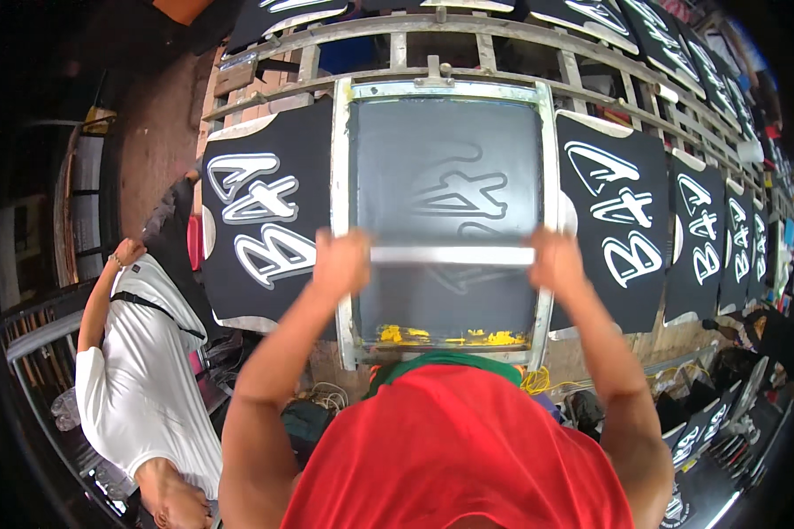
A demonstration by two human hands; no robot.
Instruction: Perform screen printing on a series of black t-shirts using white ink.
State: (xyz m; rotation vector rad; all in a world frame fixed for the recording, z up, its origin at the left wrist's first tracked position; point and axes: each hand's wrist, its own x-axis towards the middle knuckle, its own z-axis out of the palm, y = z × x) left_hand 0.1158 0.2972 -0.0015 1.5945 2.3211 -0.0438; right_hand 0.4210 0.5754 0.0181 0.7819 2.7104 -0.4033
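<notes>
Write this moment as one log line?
left hand, right hand: gripping squeegee | on: screen frame | beside: printed black shirts

One printing screen (450,220) in a pale frame lies in the middle, with one long squeegee (452,256) across it and two hands, the left hand (344,263) and the right hand (556,261), one at each end. One printed black shirt (265,220) lies left of it, at least four more (622,229) run off to the right, and several others line the far row, too bent to count. One other person in a white shirt (141,379) stands at the near left.

Matt grey mesh screen (450,176), worn paint-flecked metal frame (341,220), black cloth panels (265,220), weathered wooden rack (503,44)
</notes>
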